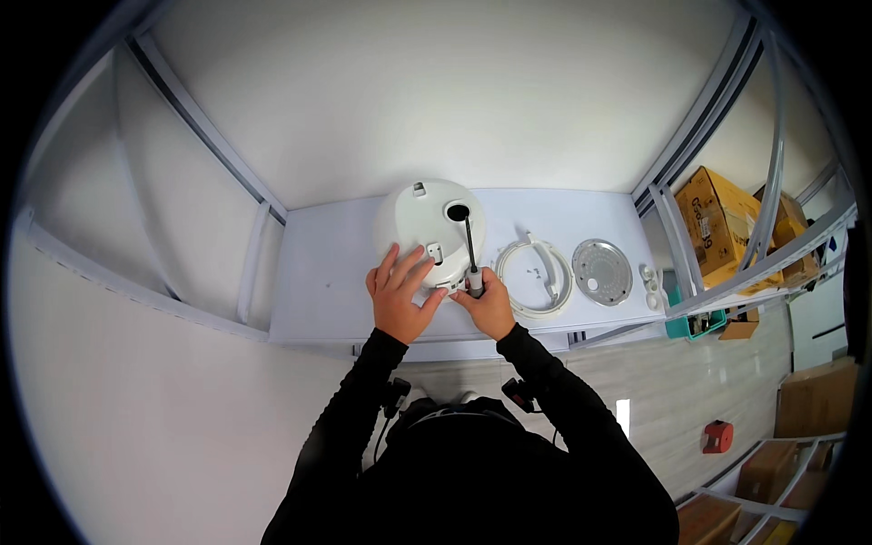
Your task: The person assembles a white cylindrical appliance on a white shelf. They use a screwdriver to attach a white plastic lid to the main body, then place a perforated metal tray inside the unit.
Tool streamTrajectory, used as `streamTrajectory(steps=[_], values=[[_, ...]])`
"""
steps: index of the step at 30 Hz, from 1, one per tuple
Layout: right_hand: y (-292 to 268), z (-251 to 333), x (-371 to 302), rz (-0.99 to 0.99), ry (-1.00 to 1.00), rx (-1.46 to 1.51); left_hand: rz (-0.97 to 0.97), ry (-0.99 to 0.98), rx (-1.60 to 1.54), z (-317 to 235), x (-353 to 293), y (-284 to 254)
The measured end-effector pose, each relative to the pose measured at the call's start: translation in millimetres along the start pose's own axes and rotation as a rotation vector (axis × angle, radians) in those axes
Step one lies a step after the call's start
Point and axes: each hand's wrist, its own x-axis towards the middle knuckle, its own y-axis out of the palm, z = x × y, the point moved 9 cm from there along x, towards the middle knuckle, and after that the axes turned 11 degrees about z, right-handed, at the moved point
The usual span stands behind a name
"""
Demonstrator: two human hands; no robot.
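Note:
A white rounded appliance housing (pixel 413 222) sits on the white table, with a dark round hole (pixel 458 213) and small slots in its top. My left hand (pixel 400 295) lies on its near left side, fingers spread. In my right hand (pixel 490 307) is a screwdriver (pixel 474 277) with a grey-and-white handle, held at the housing's near right edge. Its dark shaft points away from me, and the tip appears over the round hole; I cannot tell whether it touches anything. Right of the housing lies a white ring (pixel 568 289) with a handle-like piece. Small screws (pixel 536 272) lie inside the ring.
A perforated metal disc (pixel 602 272) lies right of the ring, beside small white parts (pixel 650 286) near the table's (pixel 318 272) right end. Metal frame posts (pixel 204 123) flank the table. Cardboard boxes (pixel 713 222), a teal bin (pixel 695 327) and a red stool (pixel 718 437) are on the right.

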Motion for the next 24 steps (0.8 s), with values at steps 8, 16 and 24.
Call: streamTrajectory(steps=[8, 16, 24], values=[[-2.2, 11.3, -6.6, -0.092, 0.010, -0.106, -0.022, 0.027, -0.001, 1.7, 1.4, -0.7], [-3.9, 9.3, -5.8, -0.025, 0.045, -0.090, -0.047, 0.026, 0.011, 5.5, -0.1, 1.1], [-8.1, 6.2, -9.7, -0.110, -0.030, -0.065, -0.069, 0.004, -0.014, 4.6, 1.3, 1.0]])
